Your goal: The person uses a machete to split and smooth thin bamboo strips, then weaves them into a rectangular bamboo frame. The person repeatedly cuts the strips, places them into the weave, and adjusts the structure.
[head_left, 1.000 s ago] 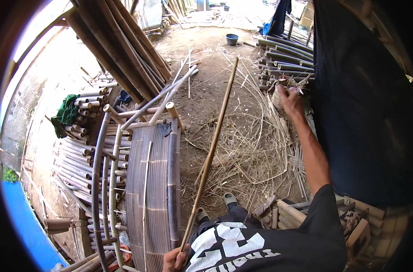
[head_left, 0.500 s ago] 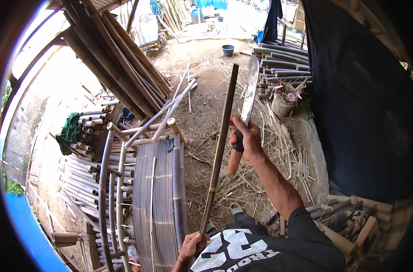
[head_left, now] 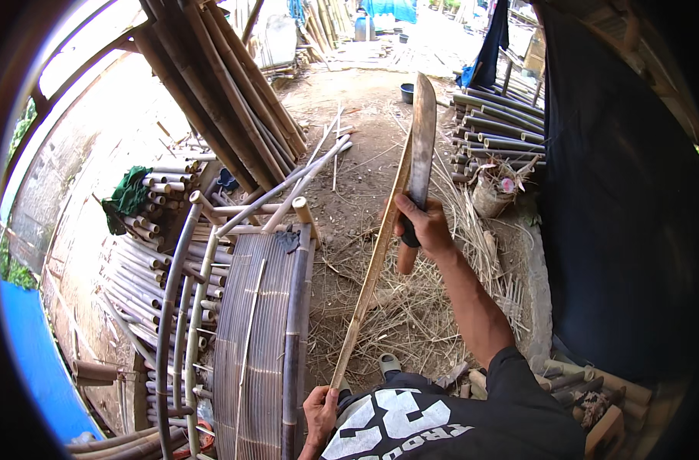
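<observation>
My right hand (head_left: 424,225) grips a machete (head_left: 421,146) by its wooden handle, which has a black wrap near the blade. The long blade points up and away from me. My left hand (head_left: 321,412), low in the view, is closed round the near end of a long bamboo strip (head_left: 372,280). Its pale inner side shows. The strip slants up to the right, and its far part runs close along the left of the blade; I cannot tell if they touch. Part of the handle is hidden by my right fingers.
A bamboo bench (head_left: 259,330) stands at my left, beside stacked bamboo poles (head_left: 134,280). Thick bamboo poles (head_left: 219,92) lean at upper left. Shavings (head_left: 395,322) litter the ground. More poles (head_left: 503,123), a bucket (head_left: 407,93) and a dark cloth (head_left: 618,192) are ahead and right.
The bamboo strip has turned from its dark outer side to its pale inner side. The machete and strip have come closer together. The view has shifted slightly.
</observation>
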`<action>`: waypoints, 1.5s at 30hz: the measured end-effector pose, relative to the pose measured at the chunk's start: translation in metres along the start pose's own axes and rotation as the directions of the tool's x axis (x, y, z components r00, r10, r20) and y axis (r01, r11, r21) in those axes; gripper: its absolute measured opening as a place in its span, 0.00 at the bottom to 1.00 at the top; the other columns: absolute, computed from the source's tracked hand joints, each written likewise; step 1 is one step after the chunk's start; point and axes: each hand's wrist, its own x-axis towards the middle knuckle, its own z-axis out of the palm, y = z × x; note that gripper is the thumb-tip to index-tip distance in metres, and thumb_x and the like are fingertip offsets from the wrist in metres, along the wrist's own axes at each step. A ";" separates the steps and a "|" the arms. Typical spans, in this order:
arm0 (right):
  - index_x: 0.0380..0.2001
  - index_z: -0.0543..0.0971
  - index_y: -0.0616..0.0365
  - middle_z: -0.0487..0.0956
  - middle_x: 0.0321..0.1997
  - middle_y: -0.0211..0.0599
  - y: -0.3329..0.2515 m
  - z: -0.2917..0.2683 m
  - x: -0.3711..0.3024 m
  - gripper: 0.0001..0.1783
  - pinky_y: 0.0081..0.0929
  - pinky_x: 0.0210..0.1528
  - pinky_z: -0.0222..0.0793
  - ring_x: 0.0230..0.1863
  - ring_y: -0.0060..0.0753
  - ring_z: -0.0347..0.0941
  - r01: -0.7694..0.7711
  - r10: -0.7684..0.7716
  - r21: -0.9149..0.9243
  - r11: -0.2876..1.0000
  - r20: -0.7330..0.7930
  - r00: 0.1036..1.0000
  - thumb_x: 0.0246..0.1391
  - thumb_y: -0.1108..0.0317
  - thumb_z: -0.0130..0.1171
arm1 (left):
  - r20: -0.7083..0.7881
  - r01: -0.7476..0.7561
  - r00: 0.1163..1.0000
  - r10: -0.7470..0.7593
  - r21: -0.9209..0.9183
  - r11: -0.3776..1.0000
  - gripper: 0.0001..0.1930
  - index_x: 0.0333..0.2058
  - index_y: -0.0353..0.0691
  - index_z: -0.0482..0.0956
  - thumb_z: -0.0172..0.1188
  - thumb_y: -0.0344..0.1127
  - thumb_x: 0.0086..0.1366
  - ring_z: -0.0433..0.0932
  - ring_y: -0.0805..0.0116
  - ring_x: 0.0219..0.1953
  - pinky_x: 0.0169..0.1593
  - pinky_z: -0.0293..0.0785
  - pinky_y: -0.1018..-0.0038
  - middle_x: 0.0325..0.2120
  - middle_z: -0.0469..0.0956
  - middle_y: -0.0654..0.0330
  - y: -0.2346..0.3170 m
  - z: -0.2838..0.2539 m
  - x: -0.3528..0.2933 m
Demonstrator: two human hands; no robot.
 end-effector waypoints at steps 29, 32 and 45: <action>0.29 0.77 0.56 0.76 0.23 0.29 0.067 -0.016 -0.116 0.13 0.19 0.25 0.71 0.22 0.20 0.72 -0.311 0.200 0.317 0.896 0.338 0.920 0.64 0.59 0.56 | 0.057 0.122 0.991 -0.118 -0.063 0.991 0.20 0.27 0.36 0.79 0.57 0.48 0.69 0.63 0.83 0.19 0.22 0.59 0.81 0.16 0.69 0.70 -0.074 0.064 0.096; 0.31 0.77 0.57 0.77 0.27 0.34 0.074 -0.038 -0.113 0.13 0.18 0.23 0.73 0.21 0.19 0.71 -0.371 0.339 0.293 0.881 0.155 0.928 0.63 0.58 0.58 | -0.149 -0.073 0.982 0.115 0.258 0.963 0.18 0.30 0.35 0.80 0.59 0.45 0.68 0.66 0.81 0.21 0.24 0.63 0.78 0.16 0.71 0.69 -0.063 0.065 0.088; 0.52 0.69 0.70 0.80 0.38 0.43 0.004 -0.005 -0.126 0.18 0.22 0.24 0.75 0.23 0.22 0.75 -0.203 0.202 0.073 0.976 0.026 0.979 0.63 0.70 0.48 | 0.065 -0.469 0.863 0.501 0.469 0.748 0.09 0.42 0.39 0.79 0.59 0.34 0.66 0.80 0.69 0.28 0.31 0.75 0.71 0.25 0.80 0.58 0.145 0.031 0.185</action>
